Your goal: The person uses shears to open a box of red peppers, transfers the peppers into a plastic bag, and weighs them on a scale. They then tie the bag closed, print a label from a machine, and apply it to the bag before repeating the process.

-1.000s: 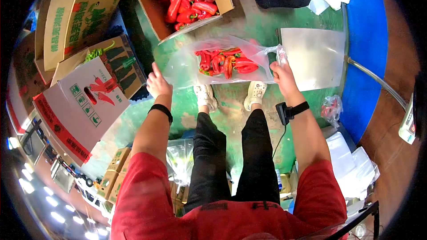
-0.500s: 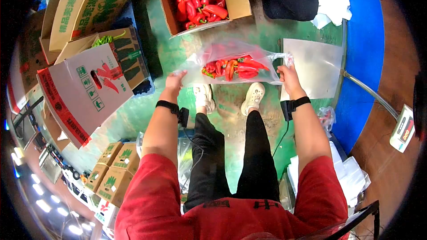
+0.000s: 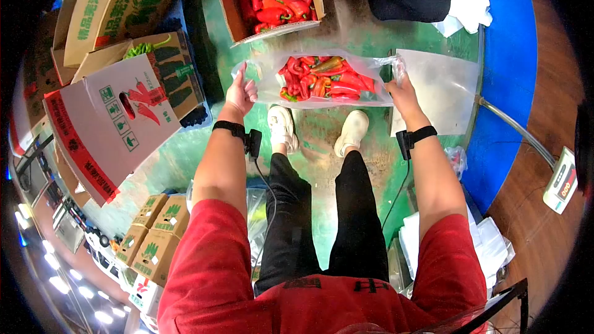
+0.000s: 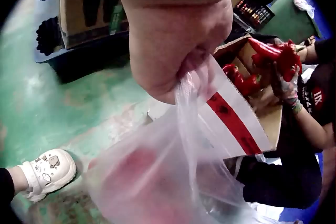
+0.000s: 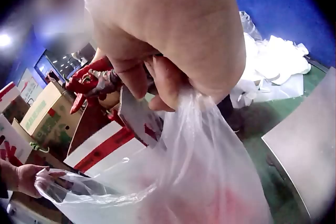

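A clear plastic bag [image 3: 267,85] stretches between my two hands, with several red peppers [image 3: 328,77] inside, one of them brownish green. My left hand [image 3: 242,91] grips the bag's left edge; in the left wrist view the gathered plastic [image 4: 186,103] runs down from its curled fingers. At the other end, my right hand [image 3: 403,94] pinches a bunched part of the bag, and the right wrist view shows thumb and fingers closed on the plastic [image 5: 194,124]. Just beyond the bag stands a cardboard box [image 3: 238,34] of red peppers.
Across the box, another person's gloved hand [image 4: 286,85] holds red peppers. A flat metal plate [image 3: 436,93] lies on my right beside a blue panel [image 3: 507,74]. Cartons [image 3: 111,130] stand at left, one with green peppers [image 3: 145,48]. A digital display [image 3: 562,182] is far right.
My left hand, apart from the bag at first, has come right and taken hold of its left edge. The bag is now spread wider and lies slightly farther from me. My right hand keeps its hold.
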A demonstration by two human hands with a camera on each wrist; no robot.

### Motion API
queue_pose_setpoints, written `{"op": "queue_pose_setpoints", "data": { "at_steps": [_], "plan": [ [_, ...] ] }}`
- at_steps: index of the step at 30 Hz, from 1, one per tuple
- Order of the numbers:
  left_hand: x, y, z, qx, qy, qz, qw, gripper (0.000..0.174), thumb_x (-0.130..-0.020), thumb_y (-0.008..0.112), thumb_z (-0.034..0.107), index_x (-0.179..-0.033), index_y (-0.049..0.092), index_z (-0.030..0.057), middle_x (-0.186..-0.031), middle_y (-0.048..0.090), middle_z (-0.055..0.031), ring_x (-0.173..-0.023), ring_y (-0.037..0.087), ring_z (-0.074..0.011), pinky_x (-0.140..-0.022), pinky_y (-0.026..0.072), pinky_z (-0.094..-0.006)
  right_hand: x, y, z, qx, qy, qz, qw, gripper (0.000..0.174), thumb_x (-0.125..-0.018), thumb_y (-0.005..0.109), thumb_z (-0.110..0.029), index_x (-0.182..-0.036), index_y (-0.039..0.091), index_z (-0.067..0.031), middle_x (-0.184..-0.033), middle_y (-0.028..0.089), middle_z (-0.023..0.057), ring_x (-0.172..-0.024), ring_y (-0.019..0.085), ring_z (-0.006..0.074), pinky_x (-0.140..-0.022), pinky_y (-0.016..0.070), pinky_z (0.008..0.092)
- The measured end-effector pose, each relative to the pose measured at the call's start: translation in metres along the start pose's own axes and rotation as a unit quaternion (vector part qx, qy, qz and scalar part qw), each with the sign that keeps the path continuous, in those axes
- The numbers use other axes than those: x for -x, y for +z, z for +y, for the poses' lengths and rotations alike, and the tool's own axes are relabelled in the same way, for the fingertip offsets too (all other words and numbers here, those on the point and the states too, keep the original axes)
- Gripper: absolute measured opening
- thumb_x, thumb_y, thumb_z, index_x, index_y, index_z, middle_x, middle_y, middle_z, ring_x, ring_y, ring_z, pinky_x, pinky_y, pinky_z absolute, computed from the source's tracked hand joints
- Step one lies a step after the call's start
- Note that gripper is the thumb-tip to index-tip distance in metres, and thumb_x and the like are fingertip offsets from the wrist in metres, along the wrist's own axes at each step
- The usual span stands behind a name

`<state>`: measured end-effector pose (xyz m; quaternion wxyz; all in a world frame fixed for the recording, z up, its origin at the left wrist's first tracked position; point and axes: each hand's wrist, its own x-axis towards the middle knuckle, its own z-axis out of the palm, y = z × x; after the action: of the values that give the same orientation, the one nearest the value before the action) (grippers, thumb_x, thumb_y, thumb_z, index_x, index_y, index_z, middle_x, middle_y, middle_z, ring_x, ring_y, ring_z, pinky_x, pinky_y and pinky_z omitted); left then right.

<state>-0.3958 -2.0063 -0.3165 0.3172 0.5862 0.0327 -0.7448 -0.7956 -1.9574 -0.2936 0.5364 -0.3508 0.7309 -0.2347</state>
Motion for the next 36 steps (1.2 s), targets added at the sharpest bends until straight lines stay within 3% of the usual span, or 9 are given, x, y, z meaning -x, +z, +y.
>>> {"op": "queue_pose_setpoints", "data": {
  "at_steps": [6,12,22,26,29,32,33,35,36],
  "plan": [
    [-0.006,-0.010,0.005,0.037,-0.037,-0.071,0.996,0.028,-0.088,0.037,0.041,-0.116,0.041,0.0388,-0.055,0.022,0.0045,-0.046,0.023,-0.0086,-0.042,0.0215,-0.0216,0.000,0.003,0.001,-0.019,-0.001,0.012,1.000,0.053,-0.070,0.056,-0.011,-0.119,0.040,-0.0039,-0.073,0.052,0.0039,-0.067,0.050,0.0141,-0.063,0.0407,0.0257],
    [-0.006,-0.010,0.012,0.004,-0.035,-0.049,0.998,0.029,-0.088,0.036,0.040,-0.117,0.039,0.0408,-0.056,0.023,0.0046,-0.045,0.022,-0.0076,-0.041,0.0197,-0.0202,-0.005,0.002,-0.004,-0.007,0.028,-0.010,1.000,0.055,-0.070,0.056,-0.010,-0.122,0.038,-0.0047,-0.073,0.052,0.0037,-0.068,0.050,0.0138,-0.064,0.0407,0.0259],
    [-0.004,-0.009,0.009,-0.015,-0.022,-0.103,0.994,0.039,-0.089,0.036,0.039,-0.127,0.029,0.0374,-0.057,0.024,0.0050,-0.047,0.023,-0.0074,-0.041,0.0194,-0.0199,-0.007,0.007,-0.001,0.032,0.015,-0.024,0.999,0.047,-0.071,0.054,-0.010,-0.117,0.044,-0.0044,-0.074,0.052,0.0023,-0.071,0.050,0.0132,-0.068,0.0409,0.0262],
    [-0.006,-0.011,0.008,-0.064,0.004,-0.050,0.997,0.042,-0.089,0.038,0.039,-0.129,0.027,0.0353,-0.058,0.027,0.0050,-0.048,0.024,-0.0074,-0.042,0.0199,-0.0199,0.000,0.014,-0.016,-0.031,0.029,-0.029,0.999,0.040,-0.072,0.053,-0.010,-0.110,0.047,-0.0029,-0.073,0.053,0.0027,-0.072,0.051,0.0137,-0.070,0.0408,0.0256],
    [-0.016,-0.028,0.007,-0.057,0.023,-0.061,0.996,0.044,-0.088,0.039,0.038,-0.130,0.025,0.0344,-0.060,0.031,0.0044,-0.049,0.027,-0.0072,-0.043,0.0207,-0.0194,-0.001,0.030,-0.014,0.039,0.023,0.042,0.998,0.036,-0.071,0.053,-0.010,-0.106,0.048,-0.0024,-0.085,0.055,0.0094,-0.082,0.053,0.0197,-0.074,0.0406,0.0279],
    [-0.016,-0.024,0.014,-0.075,0.026,-0.054,0.995,0.044,-0.088,0.039,0.037,-0.130,0.025,0.0342,-0.061,0.034,0.0037,-0.050,0.029,-0.0068,-0.043,0.0212,-0.0190,0.008,0.068,-0.043,0.269,-0.241,0.255,0.897,0.040,-0.068,0.057,-0.010,-0.106,0.049,-0.0057,-0.108,0.043,0.0199,-0.096,0.045,0.0349,-0.080,0.0382,0.0380],
    [-0.018,-0.027,0.015,-0.080,0.030,-0.070,0.994,0.044,-0.088,0.039,0.037,-0.130,0.025,0.0333,-0.062,0.035,0.0035,-0.051,0.029,-0.0066,-0.043,0.0215,-0.0189,0.010,0.082,-0.051,0.270,-0.239,0.252,0.898,0.040,-0.068,0.057,-0.010,-0.106,0.049,-0.0057,-0.108,0.043,0.0199,-0.096,0.045,0.0349,-0.080,0.0382,0.0380],
    [-0.021,-0.036,0.016,-0.083,0.032,-0.084,0.992,0.045,-0.088,0.039,0.037,-0.130,0.025,0.0323,-0.063,0.037,0.0032,-0.051,0.030,-0.0064,-0.044,0.0217,-0.0188,0.010,0.110,-0.058,0.362,-0.371,0.229,0.824,0.034,-0.067,0.057,-0.009,-0.101,0.052,-0.0077,-0.103,0.047,0.0169,-0.092,0.047,0.0350,-0.081,0.0380,0.0401],
    [-0.023,-0.041,0.017,-0.086,0.029,-0.104,0.990,0.045,-0.089,0.039,0.036,-0.131,0.023,0.0317,-0.064,0.038,0.0031,-0.051,0.030,-0.0062,-0.044,0.0220,-0.0188,0.006,0.128,-0.056,0.327,-0.393,0.157,0.845,0.030,-0.067,0.056,-0.008,-0.097,0.053,-0.0074,-0.098,0.049,0.0158,-0.089,0.048,0.0345,-0.079,0.0388,0.0403]
  ]
}}
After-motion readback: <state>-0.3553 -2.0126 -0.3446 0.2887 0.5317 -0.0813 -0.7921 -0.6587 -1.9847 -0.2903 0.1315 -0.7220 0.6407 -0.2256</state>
